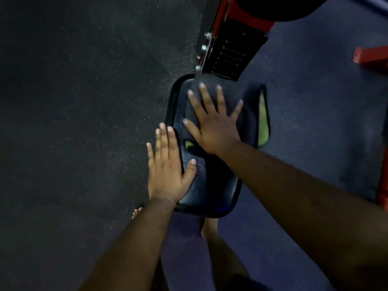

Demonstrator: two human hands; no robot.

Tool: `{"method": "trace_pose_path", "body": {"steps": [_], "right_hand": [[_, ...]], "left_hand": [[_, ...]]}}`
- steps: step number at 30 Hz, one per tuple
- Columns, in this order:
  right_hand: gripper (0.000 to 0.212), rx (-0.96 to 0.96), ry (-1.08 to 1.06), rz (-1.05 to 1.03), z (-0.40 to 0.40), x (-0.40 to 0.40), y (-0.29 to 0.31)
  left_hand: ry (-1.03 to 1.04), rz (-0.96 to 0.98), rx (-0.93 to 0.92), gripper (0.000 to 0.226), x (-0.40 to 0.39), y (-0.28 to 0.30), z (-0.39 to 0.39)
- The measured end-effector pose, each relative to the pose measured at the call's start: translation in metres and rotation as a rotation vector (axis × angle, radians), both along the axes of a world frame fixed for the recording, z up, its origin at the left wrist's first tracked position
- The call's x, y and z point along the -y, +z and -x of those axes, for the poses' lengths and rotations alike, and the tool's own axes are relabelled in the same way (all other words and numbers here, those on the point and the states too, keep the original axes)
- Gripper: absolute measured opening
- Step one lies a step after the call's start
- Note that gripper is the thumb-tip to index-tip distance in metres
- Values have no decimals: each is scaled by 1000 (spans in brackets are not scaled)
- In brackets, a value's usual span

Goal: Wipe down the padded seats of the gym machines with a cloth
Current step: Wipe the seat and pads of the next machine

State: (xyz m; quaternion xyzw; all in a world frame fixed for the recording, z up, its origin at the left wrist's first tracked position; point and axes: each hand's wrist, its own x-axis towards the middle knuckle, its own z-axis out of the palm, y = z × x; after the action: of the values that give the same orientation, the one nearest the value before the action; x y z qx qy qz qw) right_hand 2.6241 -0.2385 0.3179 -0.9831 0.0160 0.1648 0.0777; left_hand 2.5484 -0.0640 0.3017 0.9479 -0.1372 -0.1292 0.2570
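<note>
We press the flat, spread right hand (214, 124) on the dark cloth (249, 120) draped over the padded seat (212, 192); flat left hand (168, 164) steadies the seat's edge. Best to keep even pressure and cover the corners.

Both forearms bare, reaching forward and down from the lower edge of the view. Left hand (167, 164): palm down, fingers straight and held close together, pointing away from the body; thumb splayed out to the right. Wrist nearly in line with the forearm. Right hand (214, 124): farther forward than the left, palm down and flat, all five fingers spread wide; thumb points left toward the left hand's fingertips. Right forearm comes in diagonally from the lower right. The two hands lie near each other, not touching. No grip closed on either side. Bare toes (136, 212) show beside the left forearm.
</note>
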Motion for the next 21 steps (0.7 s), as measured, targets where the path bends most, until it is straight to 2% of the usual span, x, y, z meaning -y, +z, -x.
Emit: {"method": "trace_pose_path", "body": {"steps": [4, 6, 8, 10, 13, 16, 18, 21], "right_hand": [[84, 68, -100, 2, -54, -14, -10], [86, 92, -129, -27, -33, -25, -9], [85, 102, -43, -64, 13, -42, -2], [83, 108, 85, -80, 66, -65, 8], [76, 94, 232, -90, 128, -76, 13], [67, 39, 316, -136, 182, -47, 13], [63, -15, 336, -145, 211, -22, 23], [53, -41, 112, -211, 222, -4, 51]], "left_hand": [[75, 156, 23, 82, 0, 0, -1], [159, 338, 16, 83, -3, 2, 3], [271, 507, 8, 85, -14, 6, 11], [373, 578, -61, 85, -30, 11, 23], [431, 528, -358, 75, -55, 18, 51], [364, 394, -633, 81, -70, 29, 75], [271, 302, -675, 81, -72, 43, 86], [185, 261, -716, 76, -71, 75, 93]]}}
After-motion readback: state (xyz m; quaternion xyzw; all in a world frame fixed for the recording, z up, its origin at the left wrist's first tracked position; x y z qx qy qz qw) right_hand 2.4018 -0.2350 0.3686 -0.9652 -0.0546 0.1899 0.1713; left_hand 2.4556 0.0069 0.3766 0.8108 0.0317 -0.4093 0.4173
